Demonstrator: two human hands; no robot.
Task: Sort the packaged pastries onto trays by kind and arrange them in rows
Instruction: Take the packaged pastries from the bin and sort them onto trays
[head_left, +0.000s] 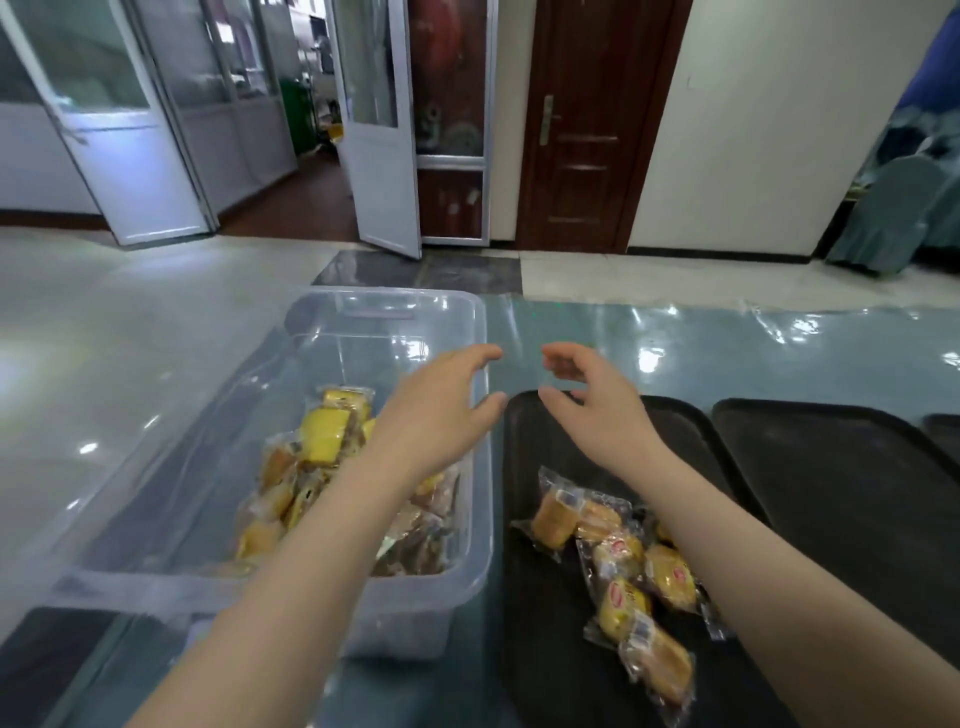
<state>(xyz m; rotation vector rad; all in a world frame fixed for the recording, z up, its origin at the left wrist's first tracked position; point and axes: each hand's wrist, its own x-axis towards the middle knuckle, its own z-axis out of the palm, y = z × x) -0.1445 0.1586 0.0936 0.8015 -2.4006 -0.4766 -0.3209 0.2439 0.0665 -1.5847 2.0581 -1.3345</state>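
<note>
My left grip (441, 395) and right grip (592, 400) both hang spread and hold nothing, above the far ends of the clear bin (467, 571) and the black tray (540, 649). Wrapped pastries (623, 566) lie on that tray beneath my right forearm; more pastries (322, 441) sit in the bin under my left.

We see a glossy teal table (727, 353) (its plastic cover wrinkled) bearing a clear plastic bin (467, 587) at left, and beside it three black trays: nearest (524, 649), middle (841, 467) and far-right (943, 431).
</note>
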